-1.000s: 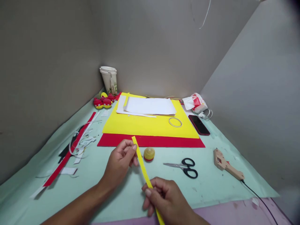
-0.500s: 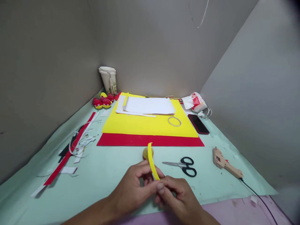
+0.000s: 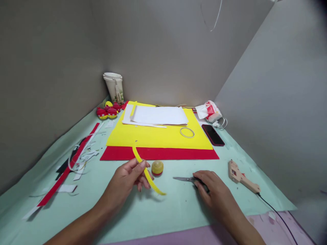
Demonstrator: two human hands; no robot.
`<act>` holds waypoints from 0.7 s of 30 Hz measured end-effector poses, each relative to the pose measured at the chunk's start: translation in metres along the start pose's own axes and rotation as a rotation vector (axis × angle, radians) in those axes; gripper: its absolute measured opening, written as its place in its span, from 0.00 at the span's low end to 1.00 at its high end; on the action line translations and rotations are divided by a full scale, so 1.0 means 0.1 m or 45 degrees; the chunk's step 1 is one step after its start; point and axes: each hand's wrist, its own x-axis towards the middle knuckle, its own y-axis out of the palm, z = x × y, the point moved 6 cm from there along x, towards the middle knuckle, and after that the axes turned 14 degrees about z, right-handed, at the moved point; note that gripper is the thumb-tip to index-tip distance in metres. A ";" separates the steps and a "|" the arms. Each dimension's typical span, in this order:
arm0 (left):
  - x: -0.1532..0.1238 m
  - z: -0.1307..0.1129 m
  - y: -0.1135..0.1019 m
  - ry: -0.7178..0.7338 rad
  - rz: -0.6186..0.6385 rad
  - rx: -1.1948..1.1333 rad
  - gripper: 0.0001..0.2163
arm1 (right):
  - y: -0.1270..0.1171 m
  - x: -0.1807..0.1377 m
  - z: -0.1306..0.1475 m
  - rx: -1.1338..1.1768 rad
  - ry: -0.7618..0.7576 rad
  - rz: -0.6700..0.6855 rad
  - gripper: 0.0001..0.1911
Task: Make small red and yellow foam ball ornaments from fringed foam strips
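A narrow yellow strip (image 3: pixel 151 182) with fine cross cuts or ridges is pinched between the thumb and fingers of my left hand (image 3: pixel 133 173). Both its ends hang free, one up to the left, one down to the right. My right hand (image 3: pixel 211 187) lies over the black handles of the scissors (image 3: pixel 186 179), fingers curled round them. The blades rest on the table and point left, closed together. Between my hands sits a small round yellow ball with a red base (image 3: pixel 157 167), close to the fingertips of my left hand but apart from them.
Yellow sheets (image 3: pixel 153 137) on a red sheet (image 3: pixel 163 154) bear white paper (image 3: pixel 160 115) and a ring (image 3: pixel 187 132). A glue gun (image 3: pixel 242 177) and a phone (image 3: pixel 213 135) lie right; strips and scraps (image 3: pixel 68 172) left. A cup (image 3: pixel 113 86) stands behind red-yellow pieces (image 3: pixel 107 111).
My hands have parted. The left has moved left with the yellow strip; the right has let go of the strip and moved right onto the scissors' handles. The view has shifted slightly.
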 end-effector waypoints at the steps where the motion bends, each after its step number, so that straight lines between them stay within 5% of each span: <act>1: 0.01 0.01 0.01 -0.006 -0.006 -0.004 0.15 | 0.02 -0.01 -0.01 -0.050 0.018 0.026 0.14; 7: 0.04 0.01 -0.05 0.007 -0.079 0.005 0.15 | 0.07 -0.08 -0.05 -0.274 0.105 0.092 0.22; 13: 0.04 0.01 -0.05 0.021 -0.060 -0.004 0.15 | 0.10 -0.10 -0.05 -0.254 0.113 0.213 0.20; 17: 0.04 0.01 -0.06 0.029 -0.041 -0.007 0.16 | 0.07 -0.09 -0.06 0.057 0.145 0.282 0.20; 21: 0.01 -0.04 -0.02 0.037 -0.006 -0.026 0.18 | 0.08 -0.08 -0.04 0.728 0.237 0.267 0.21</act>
